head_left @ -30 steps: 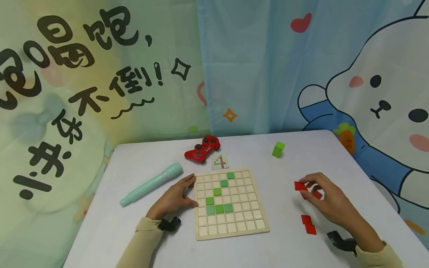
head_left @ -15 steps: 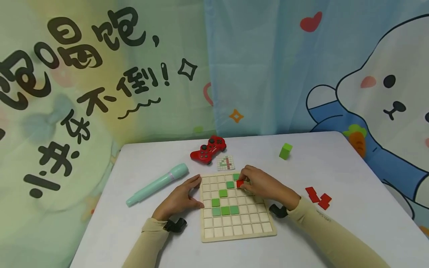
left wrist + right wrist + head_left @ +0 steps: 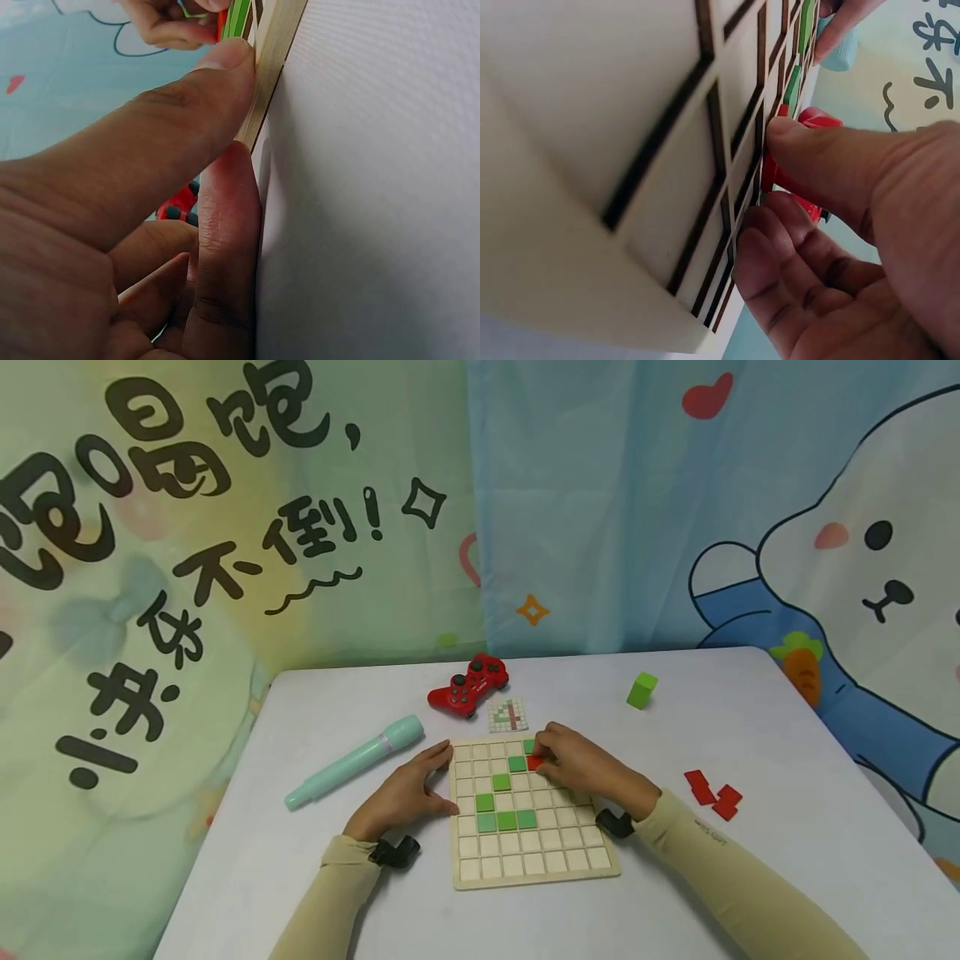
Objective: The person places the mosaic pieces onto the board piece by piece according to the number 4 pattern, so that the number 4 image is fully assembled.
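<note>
Holding red tile [image 3: 535, 763] on grid board [image 3: 525, 868], right hand [image 3: 581, 766].

The grid board [image 3: 534, 860] looks like pale matt wood, its green tiles [image 3: 506, 820] smooth and painted, the game controller [image 3: 469, 684] glossy red plastic, the table [image 3: 750, 877] matt white.

— What do we see at the far edge of the worktop [image 3: 787, 860]?
— We see a red game controller [image 3: 469, 684], with a small pattern card [image 3: 507, 715] just beside it.
— And off to the sides?
— We find a mint-green torch [image 3: 354, 762] left, a green block [image 3: 642, 689] right, behind them cartoon curtains [image 3: 675, 502].
</note>
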`<state>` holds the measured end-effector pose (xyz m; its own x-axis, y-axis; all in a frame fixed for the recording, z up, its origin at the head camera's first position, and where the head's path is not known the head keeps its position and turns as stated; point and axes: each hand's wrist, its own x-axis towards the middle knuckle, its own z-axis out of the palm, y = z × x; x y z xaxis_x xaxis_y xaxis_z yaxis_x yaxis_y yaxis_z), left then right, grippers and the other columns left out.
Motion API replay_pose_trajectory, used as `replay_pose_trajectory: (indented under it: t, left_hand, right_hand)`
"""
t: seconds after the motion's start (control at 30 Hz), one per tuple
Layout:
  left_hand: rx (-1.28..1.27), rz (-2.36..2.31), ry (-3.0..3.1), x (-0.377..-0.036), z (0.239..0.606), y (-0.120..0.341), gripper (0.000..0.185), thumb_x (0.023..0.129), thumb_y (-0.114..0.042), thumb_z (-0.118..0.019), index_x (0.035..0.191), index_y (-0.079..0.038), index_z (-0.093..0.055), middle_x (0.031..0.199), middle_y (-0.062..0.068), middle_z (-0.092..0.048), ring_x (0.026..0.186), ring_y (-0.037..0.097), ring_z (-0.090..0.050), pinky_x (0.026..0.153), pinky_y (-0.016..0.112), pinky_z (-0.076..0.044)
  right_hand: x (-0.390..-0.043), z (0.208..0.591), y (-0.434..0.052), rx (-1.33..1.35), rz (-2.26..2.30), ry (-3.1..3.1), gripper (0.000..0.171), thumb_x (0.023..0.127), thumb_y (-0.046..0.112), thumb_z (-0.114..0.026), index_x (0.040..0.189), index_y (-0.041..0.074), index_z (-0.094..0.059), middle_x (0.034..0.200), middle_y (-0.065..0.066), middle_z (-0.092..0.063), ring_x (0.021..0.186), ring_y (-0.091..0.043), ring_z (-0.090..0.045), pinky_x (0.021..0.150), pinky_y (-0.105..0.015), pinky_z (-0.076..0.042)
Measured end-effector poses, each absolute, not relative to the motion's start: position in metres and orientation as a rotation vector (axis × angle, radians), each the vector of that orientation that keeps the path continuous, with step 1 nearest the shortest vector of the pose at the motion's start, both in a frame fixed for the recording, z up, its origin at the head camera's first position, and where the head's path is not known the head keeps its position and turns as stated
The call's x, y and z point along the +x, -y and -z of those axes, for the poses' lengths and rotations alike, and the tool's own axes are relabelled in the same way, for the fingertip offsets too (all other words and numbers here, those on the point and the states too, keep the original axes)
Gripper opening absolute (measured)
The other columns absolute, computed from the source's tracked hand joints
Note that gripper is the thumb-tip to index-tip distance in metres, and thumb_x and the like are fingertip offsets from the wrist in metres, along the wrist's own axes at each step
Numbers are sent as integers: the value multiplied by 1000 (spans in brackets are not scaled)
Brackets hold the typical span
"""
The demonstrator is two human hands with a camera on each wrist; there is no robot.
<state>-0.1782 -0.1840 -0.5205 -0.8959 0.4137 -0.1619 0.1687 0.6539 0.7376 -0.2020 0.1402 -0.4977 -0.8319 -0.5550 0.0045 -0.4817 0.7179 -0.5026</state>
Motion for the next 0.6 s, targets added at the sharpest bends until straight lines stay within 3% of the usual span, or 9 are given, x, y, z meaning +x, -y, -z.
replay_pose_trajectory:
  t: [0.1,0.3,0.47,0.6]
  left_hand:
    - [455,-1091,-2556,-178,521,183,103,81,-23,-95,166,-12,-38,178,1,-30,81,4,-67,111,46,-50]
    - [434,-1100,-2514,-175,521,177,104,82,-23,-95,167,-13,-37,178,-1,-28,82,4,-70,102,38,-53]
    - [428,-1114,-2502,-176,519,177,105,82,-23,-94,168,-15,-35,179,-3,-26,83,5,-71,102,37,-53]
    - [398,-1103,-2495,-177,517,178,105,82,-23,-94,168,-16,-35,179,-4,-25,82,6,-71,98,32,-53]
  right_hand:
    - [-201,497,-141,-830,740,-2781,11,98,13,-77,106,8,-72,105,-6,-63,90,-12,-59,81,-32,-54]
    - [-177,474,-178,-674,840,-2905,25,107,19,-66,128,6,-70,113,-6,-67,101,-17,-64,84,-35,-55]
    - [-140,451,-243,-507,957,-3106,21,108,14,-63,127,10,-71,117,-7,-72,96,-18,-63,80,-27,-55]
    - [-103,454,-291,-345,947,-3143,22,106,13,-66,127,12,-73,116,-8,-74,93,-17,-63,73,-20,-55]
